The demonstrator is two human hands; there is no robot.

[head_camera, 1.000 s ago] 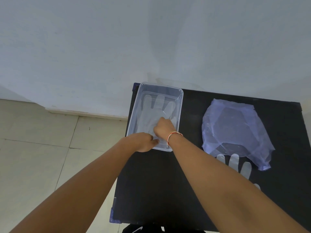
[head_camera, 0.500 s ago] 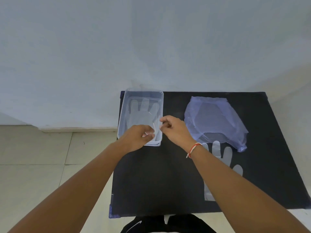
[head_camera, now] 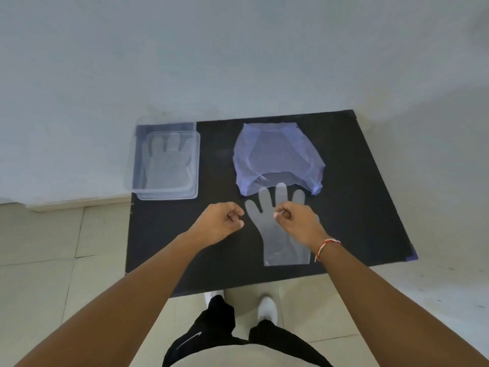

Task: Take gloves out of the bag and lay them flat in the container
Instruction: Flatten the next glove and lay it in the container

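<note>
A clear plastic container (head_camera: 196, 165) sits at the table's far left with a transparent glove (head_camera: 169, 168) lying flat inside it. A pale purple plastic bag (head_camera: 277, 157) lies at the far middle. A second clear glove (head_camera: 270, 229) lies flat on the black table (head_camera: 357, 207) just below the bag, fingers pointing at the bag. My left hand (head_camera: 222, 223) hovers left of this glove, fingers curled, holding nothing. My right hand (head_camera: 296, 221) is over the glove's right side, fingers curled; whether it pinches the film is unclear.
The table stands against a white wall. Tiled floor lies to the left and in front. My legs in black trousers and white shoes (head_camera: 267, 308) are at the table's near edge.
Both hands left the container and moved right and nearer, now around the glove on the table. The view shifted, showing more of the table and floor.
</note>
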